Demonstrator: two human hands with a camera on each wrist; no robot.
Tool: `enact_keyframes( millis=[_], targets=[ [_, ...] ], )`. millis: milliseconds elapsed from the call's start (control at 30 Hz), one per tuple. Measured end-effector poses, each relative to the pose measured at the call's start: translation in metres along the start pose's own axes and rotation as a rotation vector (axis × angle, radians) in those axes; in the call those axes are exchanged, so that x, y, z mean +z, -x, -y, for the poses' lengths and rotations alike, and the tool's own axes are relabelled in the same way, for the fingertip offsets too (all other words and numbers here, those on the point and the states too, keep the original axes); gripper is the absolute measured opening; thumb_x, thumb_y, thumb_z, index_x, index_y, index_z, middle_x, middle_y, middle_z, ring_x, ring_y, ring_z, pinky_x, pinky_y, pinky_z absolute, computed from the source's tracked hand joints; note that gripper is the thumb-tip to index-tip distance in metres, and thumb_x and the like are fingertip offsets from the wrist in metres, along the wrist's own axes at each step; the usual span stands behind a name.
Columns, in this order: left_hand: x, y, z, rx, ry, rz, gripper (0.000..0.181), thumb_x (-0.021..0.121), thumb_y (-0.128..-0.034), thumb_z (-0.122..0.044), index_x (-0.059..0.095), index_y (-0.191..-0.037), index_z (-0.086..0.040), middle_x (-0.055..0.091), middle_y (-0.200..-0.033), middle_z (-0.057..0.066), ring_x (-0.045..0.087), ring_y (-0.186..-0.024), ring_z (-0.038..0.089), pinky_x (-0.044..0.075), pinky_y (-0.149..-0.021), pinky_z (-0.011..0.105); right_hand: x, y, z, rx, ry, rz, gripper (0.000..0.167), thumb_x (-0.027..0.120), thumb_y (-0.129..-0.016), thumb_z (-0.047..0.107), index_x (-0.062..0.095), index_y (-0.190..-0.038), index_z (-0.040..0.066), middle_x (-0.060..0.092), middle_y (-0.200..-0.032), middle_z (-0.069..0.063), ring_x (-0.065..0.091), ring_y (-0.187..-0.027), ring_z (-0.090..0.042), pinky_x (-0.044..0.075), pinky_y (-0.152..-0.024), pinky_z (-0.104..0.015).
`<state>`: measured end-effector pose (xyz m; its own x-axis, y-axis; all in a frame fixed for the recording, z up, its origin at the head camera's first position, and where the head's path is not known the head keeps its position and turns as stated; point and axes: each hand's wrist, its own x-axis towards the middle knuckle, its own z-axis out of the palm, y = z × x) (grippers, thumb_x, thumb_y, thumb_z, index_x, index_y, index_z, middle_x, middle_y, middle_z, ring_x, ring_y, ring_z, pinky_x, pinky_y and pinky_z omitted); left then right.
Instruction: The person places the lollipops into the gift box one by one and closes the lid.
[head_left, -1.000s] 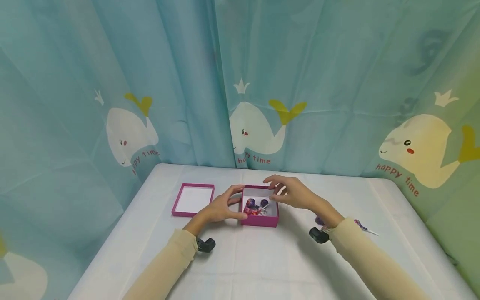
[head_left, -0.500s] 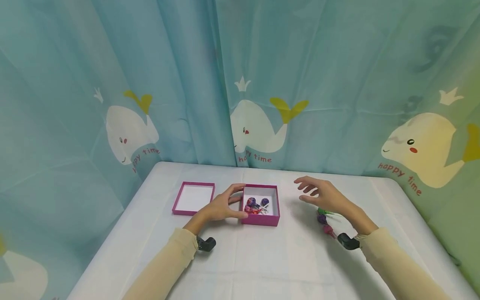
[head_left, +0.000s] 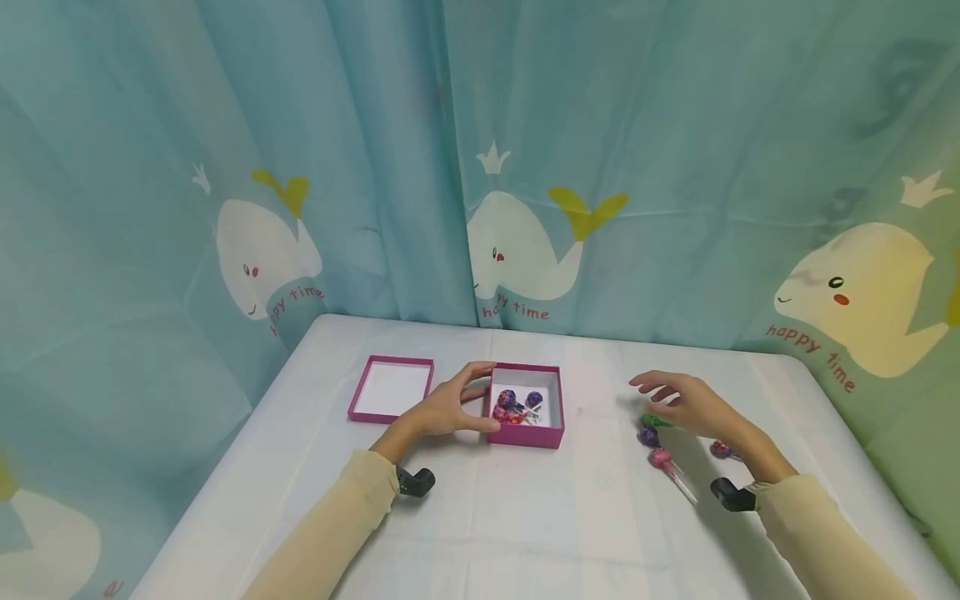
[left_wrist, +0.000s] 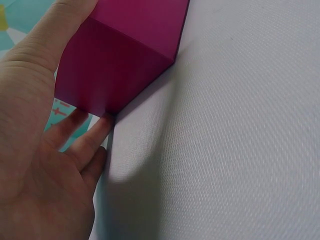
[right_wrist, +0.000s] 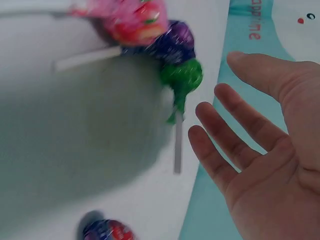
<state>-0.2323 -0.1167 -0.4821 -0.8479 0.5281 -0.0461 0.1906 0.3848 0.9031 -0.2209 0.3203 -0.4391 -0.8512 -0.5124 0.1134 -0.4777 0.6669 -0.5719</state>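
Note:
An open magenta box [head_left: 525, 437] with a white inside holds several wrapped lollipops [head_left: 507, 398]. My left hand [head_left: 447, 407] grips its left side, thumb at the front corner and fingers at the back. In the left wrist view, fingertips touch the box [left_wrist: 115, 65] near its lower edge. Hovering over the table's right side, my right hand [head_left: 693, 407] has its fingers loosely extended and holds nothing. Close by lie a green lollipop [right_wrist: 182, 77], a purple lollipop [head_left: 648, 437] and a pink lollipop [head_left: 661, 457]. A red and purple lollipop [head_left: 721, 449] is partly hidden by the right wrist.
The box's magenta-rimmed lid [head_left: 390, 389] lies inside up, left of the box. A white cloth covers the table [head_left: 540, 525]. Behind it hangs a blue-green curtain [head_left: 390, 167] printed with whales.
My right hand has moved from above the box rightward to the loose lollipops, uncovering several of them. The left hand stays on the box. The head view has shifted slightly.

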Motion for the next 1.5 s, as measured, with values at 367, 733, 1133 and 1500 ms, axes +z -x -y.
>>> enact_keyframes(
  millis=[367, 733, 1133, 1500],
  targets=[
    [0.001, -0.004, 0.001, 0.005, 0.008, -0.003, 0.098, 0.091, -0.0788, -0.035, 0.032, -0.156, -0.036, 0.034, -0.164, -0.002, 0.045, -0.145, 0.026, 0.030, -0.121, 0.050, -0.005, 0.010, -0.010, 0.061, -0.015, 0.103, 0.035, 0.072, -0.097, 0.011, 0.066, -0.130, 0.003, 0.072, -0.114, -0.015, 0.071, -0.094, -0.025, 0.058, -0.077, -0.032],
    [-0.001, -0.005, -0.001, 0.014, 0.008, 0.000, 0.099, 0.092, -0.0776, -0.034, 0.032, -0.156, -0.036, 0.034, -0.164, -0.001, 0.045, -0.144, 0.026, 0.028, -0.122, 0.049, -0.006, 0.016, -0.011, 0.084, -0.030, 0.106, 0.033, 0.073, -0.096, 0.014, 0.067, -0.127, 0.005, 0.073, -0.109, -0.010, 0.071, -0.093, -0.023, 0.057, -0.072, -0.029],
    [-0.001, -0.003, -0.001, 0.005, 0.002, -0.002, 0.098, 0.092, -0.0787, -0.032, 0.032, -0.156, -0.035, 0.034, -0.164, -0.002, 0.045, -0.144, 0.024, 0.028, -0.122, 0.048, -0.002, 0.018, -0.015, 0.091, -0.041, 0.122, 0.021, 0.073, -0.096, 0.013, 0.072, -0.117, 0.008, 0.072, -0.101, 0.001, 0.067, -0.086, -0.013, 0.054, -0.073, -0.027],
    [0.000, -0.002, 0.002, 0.006, 0.011, 0.000, 0.098, 0.092, -0.0780, -0.034, 0.033, -0.156, -0.035, 0.034, -0.164, 0.000, 0.045, -0.145, 0.026, 0.029, -0.121, 0.050, 0.002, 0.020, -0.015, 0.045, -0.066, 0.118, 0.017, 0.073, -0.096, 0.012, 0.074, -0.113, 0.008, 0.072, -0.100, 0.002, 0.067, -0.086, -0.012, 0.056, -0.075, -0.027]
  ],
)
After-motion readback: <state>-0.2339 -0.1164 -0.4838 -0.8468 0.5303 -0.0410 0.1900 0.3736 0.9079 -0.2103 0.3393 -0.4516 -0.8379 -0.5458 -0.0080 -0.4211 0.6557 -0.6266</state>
